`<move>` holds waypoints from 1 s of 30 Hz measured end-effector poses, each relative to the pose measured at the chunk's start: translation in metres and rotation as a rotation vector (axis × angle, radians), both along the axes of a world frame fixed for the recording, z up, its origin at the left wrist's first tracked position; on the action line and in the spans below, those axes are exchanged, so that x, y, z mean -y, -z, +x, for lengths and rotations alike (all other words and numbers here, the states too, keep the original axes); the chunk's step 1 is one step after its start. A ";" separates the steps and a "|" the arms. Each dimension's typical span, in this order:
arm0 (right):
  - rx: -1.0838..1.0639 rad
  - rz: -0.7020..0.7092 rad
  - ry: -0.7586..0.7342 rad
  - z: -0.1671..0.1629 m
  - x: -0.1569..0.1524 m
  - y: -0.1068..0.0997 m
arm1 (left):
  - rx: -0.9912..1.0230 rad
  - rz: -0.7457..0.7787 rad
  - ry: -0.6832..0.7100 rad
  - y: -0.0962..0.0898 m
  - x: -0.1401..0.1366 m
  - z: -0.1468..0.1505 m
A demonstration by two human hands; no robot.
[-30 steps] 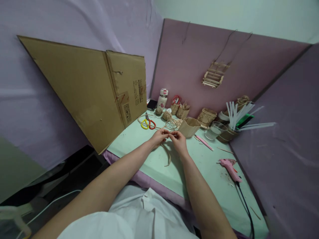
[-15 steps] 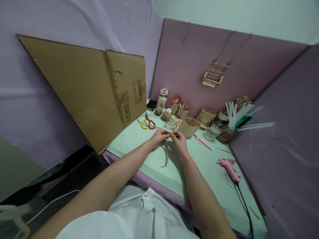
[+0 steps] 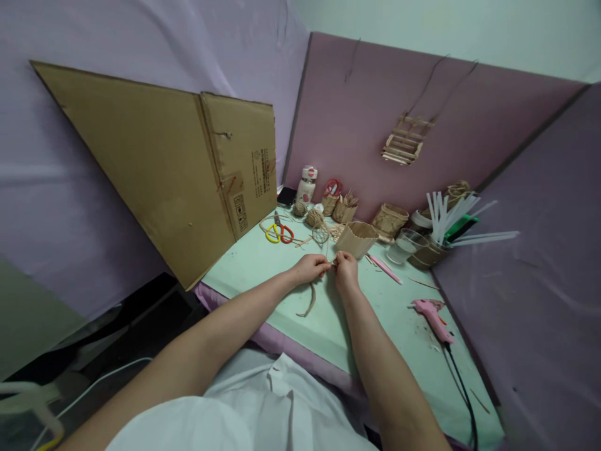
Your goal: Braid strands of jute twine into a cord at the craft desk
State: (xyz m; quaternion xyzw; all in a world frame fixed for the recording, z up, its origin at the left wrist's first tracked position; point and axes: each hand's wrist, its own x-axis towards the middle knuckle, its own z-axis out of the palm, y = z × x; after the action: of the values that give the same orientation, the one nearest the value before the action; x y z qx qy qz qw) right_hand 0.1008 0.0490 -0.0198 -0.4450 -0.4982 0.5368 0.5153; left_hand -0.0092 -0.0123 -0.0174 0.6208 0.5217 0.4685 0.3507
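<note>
Hands: We had two, left hand (image 3: 310,268) and right hand (image 3: 347,270), close together above the table (image 3: 385,326).
Left grip: Our left fingers were clamped on one tan strip (image 3: 308,303).
Right grip: Our right fingertips were pinched on one short pale piece (image 3: 332,264) between the hands; we could not tell whether it belonged to the strip.
Strip position: Its one loose end curved down below the left hand, toward the table's near edge.
Scissors: We counted one pair of scissors (image 3: 280,230), one handle yellow, one red, beyond the left hand.
Twine: We counted two twine balls (image 3: 314,218) near one white bottle (image 3: 307,186).
Vessels: We noted one ribbed container (image 3: 353,243) just beyond the right hand and one clear cup (image 3: 400,249) right of it.
Pink tools: We counted two, one slender tool (image 3: 385,268) and one glue gun (image 3: 432,318).
</note>
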 end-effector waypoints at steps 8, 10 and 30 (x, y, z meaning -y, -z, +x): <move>-0.093 0.020 -0.098 0.004 -0.003 -0.001 | 0.077 0.011 0.013 0.004 -0.001 0.006; -0.142 -0.010 -0.137 0.007 -0.002 -0.006 | 0.094 0.007 -0.015 0.006 -0.002 0.004; -0.001 0.260 -0.184 0.004 0.014 -0.022 | 0.247 0.047 -0.120 -0.007 0.001 -0.003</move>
State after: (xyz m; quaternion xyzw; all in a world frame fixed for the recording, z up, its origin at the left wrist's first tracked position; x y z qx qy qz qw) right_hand 0.1051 0.0348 0.0019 -0.3269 -0.6018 0.5130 0.5176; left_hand -0.0119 -0.0128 -0.0101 0.5343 0.4996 0.5735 0.3687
